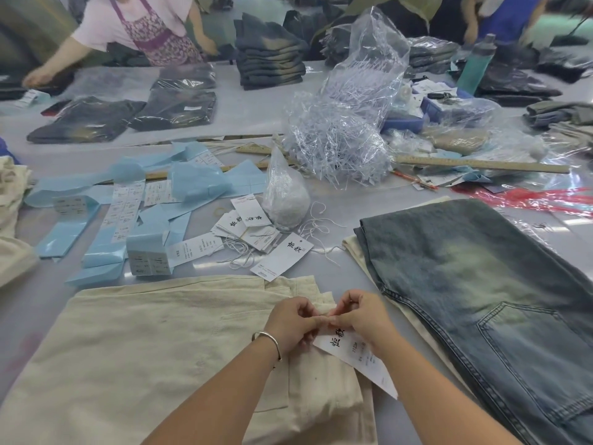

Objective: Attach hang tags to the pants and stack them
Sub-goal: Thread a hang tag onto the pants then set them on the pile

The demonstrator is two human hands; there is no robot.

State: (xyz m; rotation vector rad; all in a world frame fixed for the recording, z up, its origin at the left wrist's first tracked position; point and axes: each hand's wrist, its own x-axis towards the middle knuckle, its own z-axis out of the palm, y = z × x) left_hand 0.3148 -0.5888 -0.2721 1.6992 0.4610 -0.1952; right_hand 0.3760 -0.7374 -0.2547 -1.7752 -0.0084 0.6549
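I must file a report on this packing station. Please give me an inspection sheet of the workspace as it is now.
Surface: grey table, mostly covered.
Job's things: cream pants lie flat in front of the person; one hang tag is at their waistband; washed jeans lie to the right; spare tags and loose strings sit behind.
Clutter: blue sticker sheets, bag of plastic fasteners, wooden ruler, green bottle, bagged jeans.
Hands: left hand and right hand meet fingertip to fingertip at the top of the tag, both pinching there; a bangle is on the left wrist.
Cables: nothing seen.
Surroundings: other workers at the far side, folded jeans stack.
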